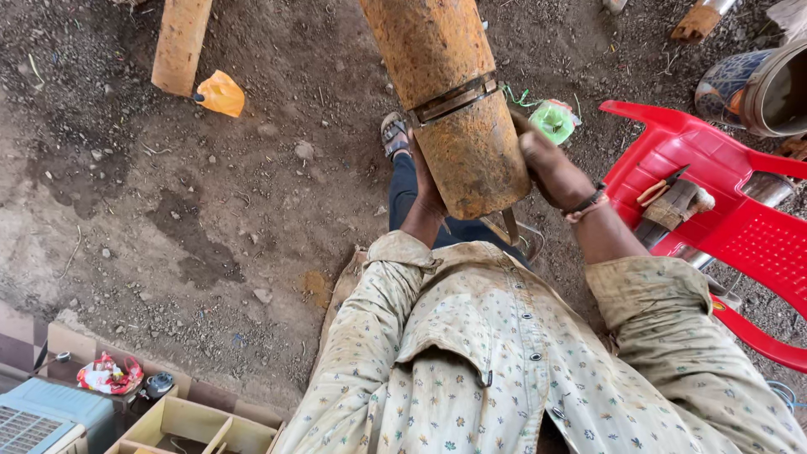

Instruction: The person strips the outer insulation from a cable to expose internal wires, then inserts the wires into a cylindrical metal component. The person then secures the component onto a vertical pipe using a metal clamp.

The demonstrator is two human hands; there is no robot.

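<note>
**Steadily bracing the rusty pipe**

Now I hold the rusty pipe at twelve o'clock, left hand pressed flat at nine, right hand cupping three. I'd keep the palms opposed below the metal band, since rust slips.

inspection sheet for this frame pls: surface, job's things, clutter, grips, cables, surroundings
Surface: bare dirt ground, stones scattered.
Job's things: rusty pipe with a metal band around it, its end near the lap.
Clutter: orange bag, green wad, rusty bar.
Grips: left hand and right hand press opposite sides of the pipe.
Cables: nothing seen.
Surroundings: red plastic chair with tools on it at right; cardboard box at lower left.
</note>
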